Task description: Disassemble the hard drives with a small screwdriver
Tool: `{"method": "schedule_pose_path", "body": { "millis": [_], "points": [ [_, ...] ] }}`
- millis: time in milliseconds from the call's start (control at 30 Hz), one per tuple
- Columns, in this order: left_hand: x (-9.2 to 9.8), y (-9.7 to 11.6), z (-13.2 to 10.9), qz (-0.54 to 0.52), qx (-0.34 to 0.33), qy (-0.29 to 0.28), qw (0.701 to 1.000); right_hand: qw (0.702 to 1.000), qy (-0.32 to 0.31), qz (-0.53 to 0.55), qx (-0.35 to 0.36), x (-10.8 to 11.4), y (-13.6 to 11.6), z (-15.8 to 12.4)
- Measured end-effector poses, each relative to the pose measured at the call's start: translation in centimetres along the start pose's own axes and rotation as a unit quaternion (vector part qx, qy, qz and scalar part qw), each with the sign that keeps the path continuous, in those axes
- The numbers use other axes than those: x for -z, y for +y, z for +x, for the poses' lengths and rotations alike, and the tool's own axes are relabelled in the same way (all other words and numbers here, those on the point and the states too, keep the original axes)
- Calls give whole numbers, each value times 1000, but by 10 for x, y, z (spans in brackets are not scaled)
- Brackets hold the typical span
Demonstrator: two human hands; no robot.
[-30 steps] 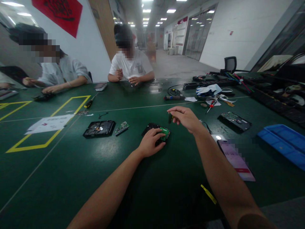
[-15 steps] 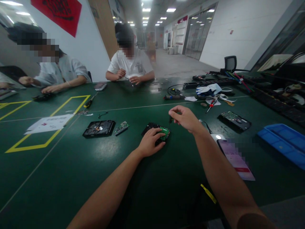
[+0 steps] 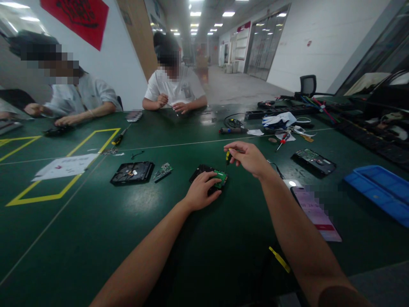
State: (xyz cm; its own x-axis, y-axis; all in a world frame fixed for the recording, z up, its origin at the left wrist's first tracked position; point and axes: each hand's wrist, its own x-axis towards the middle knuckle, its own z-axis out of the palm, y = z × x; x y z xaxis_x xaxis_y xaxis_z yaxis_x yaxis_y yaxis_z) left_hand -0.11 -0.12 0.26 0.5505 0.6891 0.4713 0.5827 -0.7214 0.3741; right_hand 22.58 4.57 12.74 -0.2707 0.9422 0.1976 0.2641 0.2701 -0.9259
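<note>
A black hard drive [image 3: 198, 169] with a green circuit board [image 3: 220, 179] lies on the green table in front of me. My left hand [image 3: 203, 190] presses over it, thumb at the near edge and fingers across the board, gripping it. Partly covered by that hand, the drive's middle is hidden. Upright over the board's far right corner stands a small screwdriver [image 3: 228, 157] with a yellow and black handle. My right hand [image 3: 247, 157] pinches its handle between thumb and fingers. The thin shaft points down to the board; whether its tip sits in a screw is too small to tell.
To the left are another hard drive [image 3: 132, 172] and a loose circuit board [image 3: 163, 172]. On the right lie a third drive [image 3: 315, 162], a phone [image 3: 316, 213] and a blue tray [image 3: 380, 192]. Two people sit across the table, their hands on small parts.
The fingers of my right hand have shifted and opened slightly around the screwdriver, so more of its yellow handle shows. My left hand and the hard drive have stayed put.
</note>
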Motion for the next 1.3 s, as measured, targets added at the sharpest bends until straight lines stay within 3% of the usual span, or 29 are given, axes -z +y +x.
{"method": "schedule_pose_path", "body": {
  "millis": [300,667,1033,1300],
  "points": [
    [0,0,0,4,1,-3,1000,999,14,5,-35,-3,0,0],
    [0,1,1,-2,1,3,1000,1000,-2,7,-29,-3,-10,-6],
    [0,0,0,2,-1,-1,1000,1000,-17,1,-18,3,-1,-1],
    [2,3,1,1,2,-2,1000,998,18,11,-54,-7,-3,-2]
  ]
}}
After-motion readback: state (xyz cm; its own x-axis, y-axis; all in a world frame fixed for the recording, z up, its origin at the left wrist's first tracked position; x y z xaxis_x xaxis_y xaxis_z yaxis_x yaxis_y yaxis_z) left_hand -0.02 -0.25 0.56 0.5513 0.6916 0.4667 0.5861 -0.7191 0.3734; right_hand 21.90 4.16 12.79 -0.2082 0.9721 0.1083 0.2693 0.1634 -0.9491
